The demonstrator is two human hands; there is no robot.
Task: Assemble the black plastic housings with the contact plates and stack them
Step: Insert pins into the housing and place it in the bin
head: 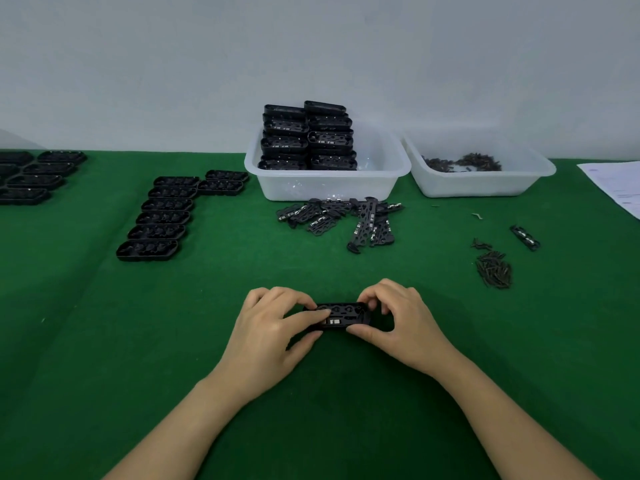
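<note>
While between two hands (273, 327) (398, 327), one housing (341, 317).

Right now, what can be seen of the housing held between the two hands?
The housing is a black oblong piece with rounded ends, plastic by its look, lying flat and lengthwise across on the green cloth. Its open face shows moulded recesses and two small bright metal contacts near the middle. The left hand grips its left end, a finger lying over the top; the right hand pinches its right end. Both ends are partly hidden by fingers.
</note>
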